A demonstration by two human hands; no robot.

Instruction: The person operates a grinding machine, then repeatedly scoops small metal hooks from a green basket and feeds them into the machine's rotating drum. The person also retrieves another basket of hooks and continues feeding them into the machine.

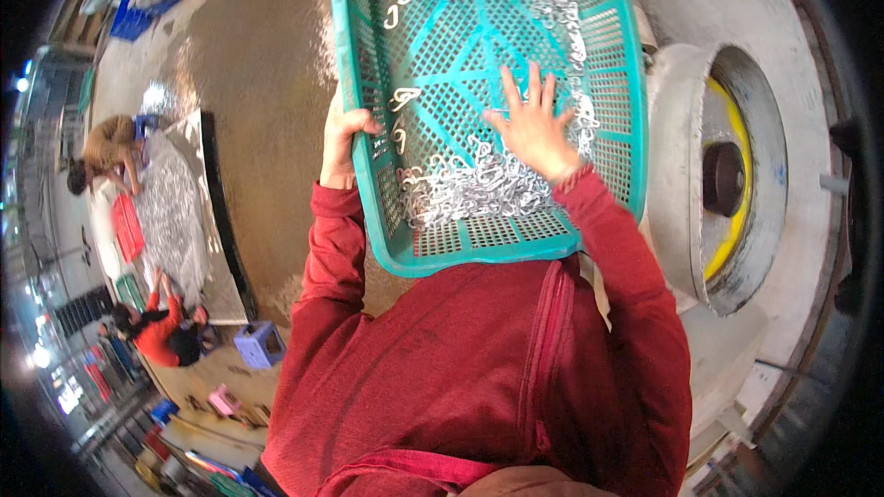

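A teal plastic basket [460, 262] with perforated sides is held out before me. Small silvery S-shaped metal hooks [479, 191] are heaped along its near side, with more along the right wall and in the far corners. My left hand [344, 136] is closed round the basket's left rim, thumb over the edge. Inside the basket, my right hand [534, 125] is spread open, palm down, above the slotted bottom beside the near heap. Whether its fingertips touch the bottom or any hooks, I cannot tell.
Close on the right stands a grey metal drum [772, 175] with a yellow ring and dark hub inside. At left, two people crouch by a silvery pile [175, 212] with a red basket [128, 228]. A purple stool [260, 344] stands nearby on wet floor.
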